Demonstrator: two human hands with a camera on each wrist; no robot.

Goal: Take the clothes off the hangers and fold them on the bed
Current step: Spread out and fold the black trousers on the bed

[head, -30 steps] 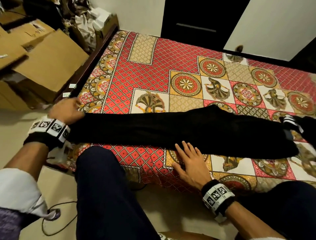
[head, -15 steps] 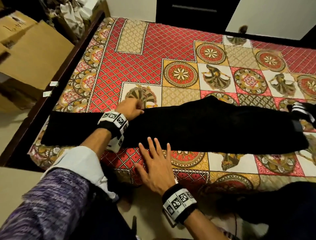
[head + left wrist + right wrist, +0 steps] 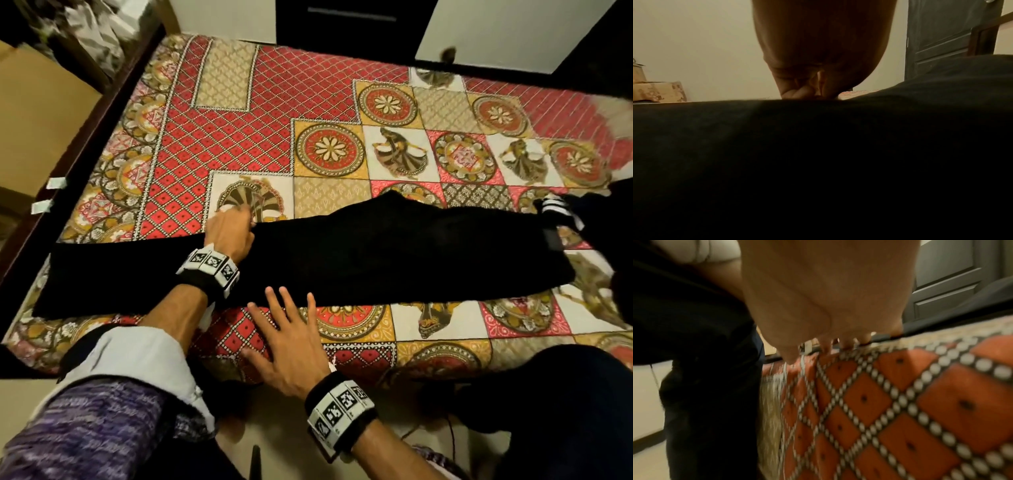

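**Handling one long black garment on the patterned bed**

One long black cloth garment (image 3: 394, 260), apparently trousers, is laid flat across the near part of the red and gold patterned bed (image 3: 239, 137). It is judged soft, limp and light, best taken by its far edge or ends. That far edge is met by the left hand (image 3: 231, 229), fingers curled; a pinch cannot be confirmed. The right hand (image 3: 291, 346) is spread flat, fingertips touching the near edge. One second dark white-striped garment (image 3: 561, 210) is seen at the right. No hangers are seen.
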